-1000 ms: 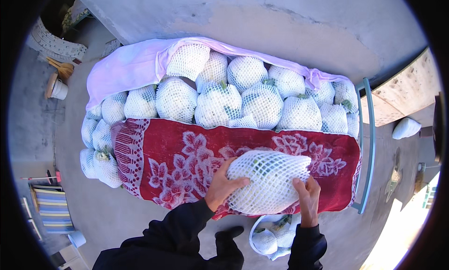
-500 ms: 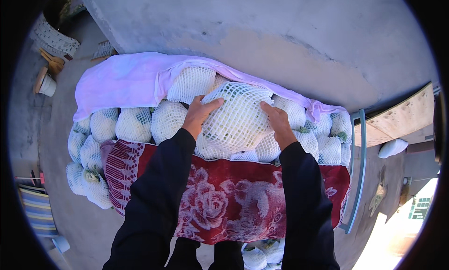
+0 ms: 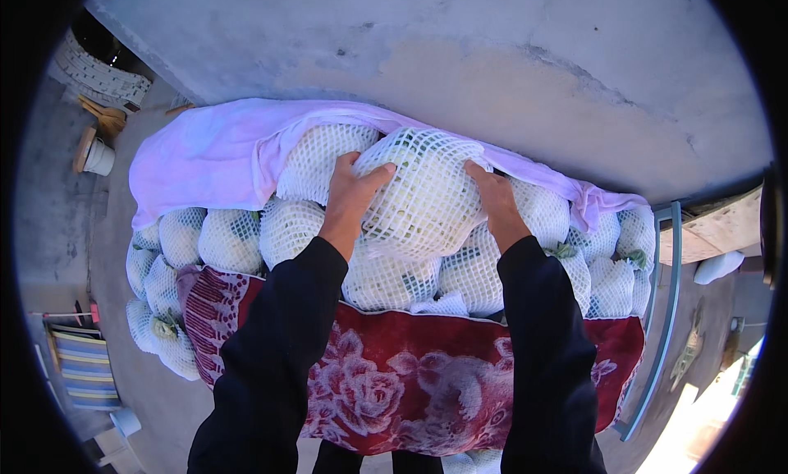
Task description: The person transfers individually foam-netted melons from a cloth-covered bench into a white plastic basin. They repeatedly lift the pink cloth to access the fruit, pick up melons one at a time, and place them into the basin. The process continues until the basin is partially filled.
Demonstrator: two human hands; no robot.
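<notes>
Lilac cloth [image 3: 197, 158] and other netted bundles [image 3: 230, 240] crowd the white netted bundle [image 3: 427, 195] clamped between left hand [image 3: 351, 196] and right hand [image 3: 497, 201].

Between the left grip [image 3: 353, 196] and the right grip [image 3: 496, 199], the bundle [image 3: 423, 196] shows a white mesh pattern. Beyond them, a cloth [image 3: 205, 158] is pale lilac and the wall [image 3: 492, 47] grey with a tan patch. On the near side, a blanket [image 3: 447, 388] is deep red with pale flowers; well right, a rail [image 3: 672, 310] is blue-green. Both sleeves [image 3: 275, 351] are black.
</notes>
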